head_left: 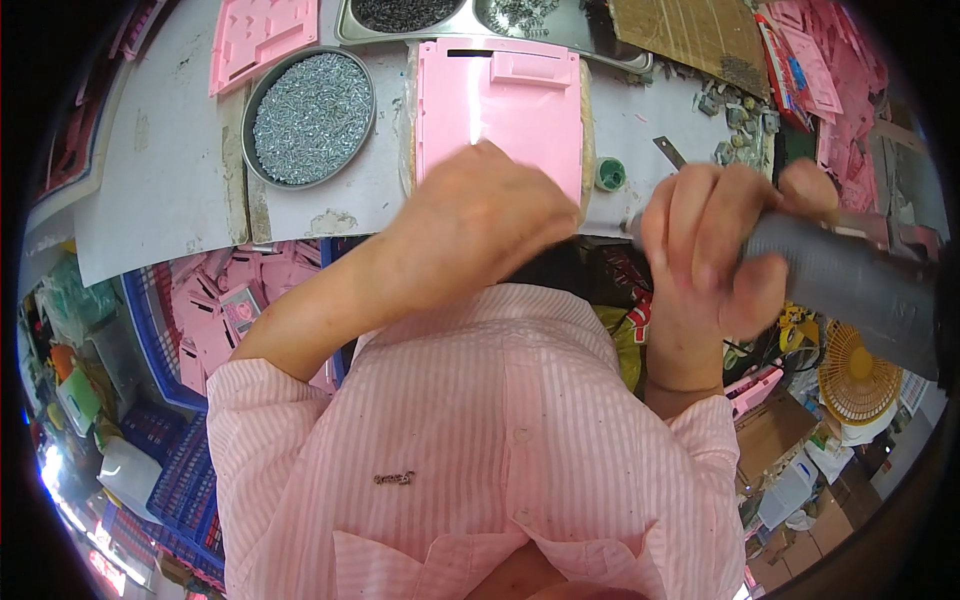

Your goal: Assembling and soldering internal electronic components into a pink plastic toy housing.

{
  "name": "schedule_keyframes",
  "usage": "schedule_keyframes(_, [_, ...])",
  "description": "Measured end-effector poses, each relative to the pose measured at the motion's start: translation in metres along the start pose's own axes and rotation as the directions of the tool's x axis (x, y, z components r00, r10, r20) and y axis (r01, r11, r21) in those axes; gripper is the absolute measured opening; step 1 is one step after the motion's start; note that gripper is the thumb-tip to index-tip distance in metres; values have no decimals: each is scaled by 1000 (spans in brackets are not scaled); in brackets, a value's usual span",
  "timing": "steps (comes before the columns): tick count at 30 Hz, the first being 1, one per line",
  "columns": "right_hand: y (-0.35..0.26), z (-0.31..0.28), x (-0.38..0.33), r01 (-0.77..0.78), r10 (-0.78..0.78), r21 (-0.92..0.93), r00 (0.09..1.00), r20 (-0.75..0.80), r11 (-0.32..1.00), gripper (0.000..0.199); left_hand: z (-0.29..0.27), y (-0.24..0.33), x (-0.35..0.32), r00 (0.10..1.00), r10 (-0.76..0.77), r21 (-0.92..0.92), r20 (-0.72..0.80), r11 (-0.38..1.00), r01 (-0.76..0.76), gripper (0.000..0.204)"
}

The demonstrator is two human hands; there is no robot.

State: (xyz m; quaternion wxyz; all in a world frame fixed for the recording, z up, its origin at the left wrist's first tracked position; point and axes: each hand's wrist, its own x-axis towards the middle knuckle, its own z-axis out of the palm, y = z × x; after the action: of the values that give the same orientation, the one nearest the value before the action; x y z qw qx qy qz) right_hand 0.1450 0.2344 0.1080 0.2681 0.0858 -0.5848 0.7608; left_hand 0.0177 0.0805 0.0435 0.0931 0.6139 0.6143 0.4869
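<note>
My left hand [485,215] hangs over the near part of a pink plastic panel [505,115], its fingers curled together. Whatever those fingers may hold is hidden behind the hand. To the right of it, my right hand [705,235] wraps round the dark grey barrel of an electric screwdriver [845,285], which lies sideways across the hand. The panel has a slot and a raised bar at its far end, and lies on a pale padded base. A round metal pan [247,130] full of small silver screws [312,120] stands left of the panel.
Beyond the panel sits a metal tray [468,22] with dark small parts and springs. A small green pot [610,174], a blade [669,152] and cardboard [690,35] lie to the right. Blue crates [160,345] of pink parts stand below the table at left; a yellow fan [860,370] is at right.
</note>
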Motion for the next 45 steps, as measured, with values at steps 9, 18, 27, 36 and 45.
schedule_keyframes(9, [60, -38, 20, 117, -141, -164, 979, -146, 980, 33, -9, -20, 3, 986, -168, 185, 17, 969, 162, 26])
schedule_keyframes(18, [67, -38, 14, 7, -31, -175, 990, -134, 984, 33, -11, -15, 3, 978, -209, 30, 17, 978, 209, 12])
schedule_keyframes(27, [27, -5, 26, 14, -15, -28, 1000, -7, 1000, 52, 5, -14, 6, 987, -137, 15, -81, 990, 138, 9])
schedule_keyframes(36, [58, -44, 65, 155, -188, -178, 963, -191, 972, 42, -51, -43, 11, 892, -195, 312, -407, 889, 336, 21])
schedule_keyframes(45, [100, -61, 80, 73, -125, -208, 960, -249, 975, 21, -104, -66, -51, 839, -485, 574, -246, 624, 529, 14])
